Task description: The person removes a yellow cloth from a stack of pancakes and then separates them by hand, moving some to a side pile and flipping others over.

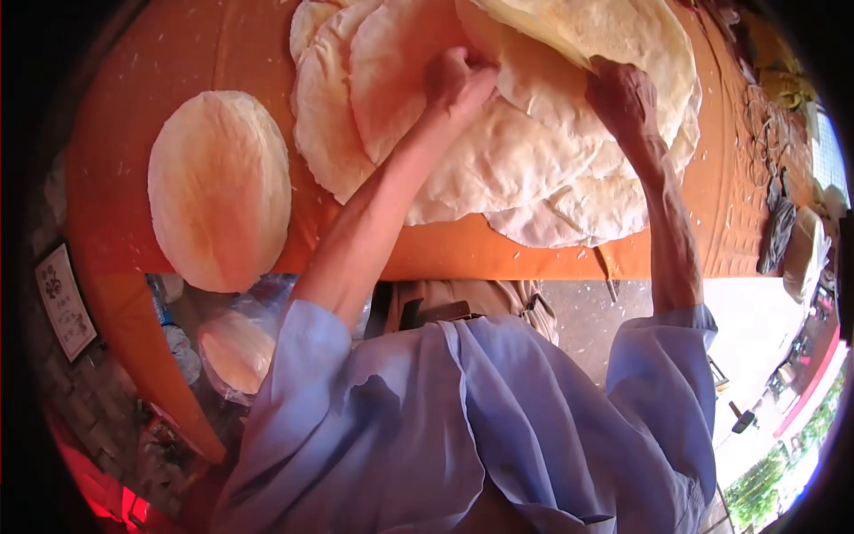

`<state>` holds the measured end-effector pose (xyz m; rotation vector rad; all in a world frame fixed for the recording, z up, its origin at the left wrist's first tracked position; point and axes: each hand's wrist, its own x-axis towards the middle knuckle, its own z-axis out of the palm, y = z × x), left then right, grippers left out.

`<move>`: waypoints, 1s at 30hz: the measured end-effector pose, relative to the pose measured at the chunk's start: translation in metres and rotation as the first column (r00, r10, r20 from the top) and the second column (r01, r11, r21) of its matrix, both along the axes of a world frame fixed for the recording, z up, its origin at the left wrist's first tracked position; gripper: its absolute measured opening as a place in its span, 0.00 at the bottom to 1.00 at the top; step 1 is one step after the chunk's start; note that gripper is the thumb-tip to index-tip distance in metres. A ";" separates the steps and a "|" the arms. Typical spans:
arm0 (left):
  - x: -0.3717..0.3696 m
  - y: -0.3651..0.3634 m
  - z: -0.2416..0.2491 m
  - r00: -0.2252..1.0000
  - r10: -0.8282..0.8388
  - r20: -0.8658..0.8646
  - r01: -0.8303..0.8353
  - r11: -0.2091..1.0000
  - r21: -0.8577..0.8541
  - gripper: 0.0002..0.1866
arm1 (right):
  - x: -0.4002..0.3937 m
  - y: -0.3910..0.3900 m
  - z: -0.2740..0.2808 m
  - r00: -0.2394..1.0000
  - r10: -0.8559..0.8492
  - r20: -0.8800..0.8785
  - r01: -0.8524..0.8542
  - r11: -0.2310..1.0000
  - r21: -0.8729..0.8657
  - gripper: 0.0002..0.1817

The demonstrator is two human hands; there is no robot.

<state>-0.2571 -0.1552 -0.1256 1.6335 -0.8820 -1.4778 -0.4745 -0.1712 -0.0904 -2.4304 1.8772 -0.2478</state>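
Large, thin, pale flatbreads (525, 169) lie overlapping at the top middle of the head view. Over the pile, my left hand (460, 82) is closed, its fingertips turned away; what it grips, if anything, cannot be made out. My right hand (623, 96) is closed on the edge of the top flatbread (592, 27), which is lifted a little above the others. To the left, apart from the pile, one oval flatbread (220, 191) lies flat.
An orange cloth (427, 254) covers the table. Below its front edge at left is a clear plastic bag (238, 347) with bread inside. Cords (765, 125) and a dark cloth item (778, 227) lie at the right end. A framed sheet (65, 303) stands at far left.
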 end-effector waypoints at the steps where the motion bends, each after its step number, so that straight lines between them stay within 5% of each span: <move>1: -0.003 0.001 0.000 0.996 0.046 -0.081 -0.049 0.998 -0.032 0.07 | -0.001 0.002 -0.006 1.000 0.018 0.008 -0.018 1.000 -0.022 0.07; 9: -0.005 0.003 -0.007 0.804 0.237 -0.545 -0.279 0.960 0.006 0.12 | 0.034 0.009 -0.007 0.987 0.079 0.140 -0.073 0.996 -0.050 0.09; 11: -0.008 0.001 0.007 0.776 0.261 -0.575 -0.287 0.957 0.046 0.12 | 0.035 0.028 -0.016 0.947 0.226 0.227 -0.182 0.963 -0.200 0.22; 16: -0.015 -0.004 0.012 0.710 0.207 -0.673 -0.272 0.962 0.008 0.15 | 0.034 0.023 -0.037 0.993 0.034 0.110 -0.009 0.976 -0.219 0.14; 19: -0.002 0.011 0.017 0.713 0.173 -0.680 -0.211 0.977 0.027 0.10 | 0.022 -0.007 0.012 0.968 -0.090 -0.235 0.143 0.965 0.219 0.13; 20: 0.006 0.022 0.021 0.788 0.134 -0.601 -0.151 0.988 0.021 0.08 | -0.029 -0.041 0.001 0.815 0.199 -0.544 -0.212 0.976 0.040 0.10; 21: 0.013 0.035 0.021 0.820 0.112 -0.561 -0.111 0.993 0.037 0.09 | -0.080 -0.075 -0.010 0.518 0.192 -0.834 -0.565 0.809 -0.165 0.09; 22: 0.019 0.051 0.017 0.849 0.089 -0.521 -0.071 0.996 0.054 0.10 | -0.079 -0.077 0.028 0.604 0.124 -0.787 -0.508 0.821 -0.260 0.09; 23: 0.024 0.069 0.012 0.875 0.067 -0.480 -0.034 0.996 0.077 0.10 | -0.039 -0.042 0.084 0.858 0.002 -0.514 -0.235 0.891 -0.388 0.09; 25: 0.029 0.098 0.005 0.869 0.015 -0.495 0.031 0.996 0.085 0.15 | -0.006 -0.002 0.137 0.953 -0.110 -0.282 -0.035 0.886 -0.463 0.08; 26: 0.031 0.111 0.006 0.864 -0.009 -0.503 0.062 0.994 0.089 0.17 | -0.002 0.013 0.134 0.921 -0.141 -0.362 -0.008 0.925 -0.381 0.07; 30: 0.041 0.154 0.024 0.715 0.014 -0.699 0.033 0.998 0.053 0.26 | 0.045 0.100 0.081 0.970 0.237 -0.051 -0.241 0.963 -0.121 0.10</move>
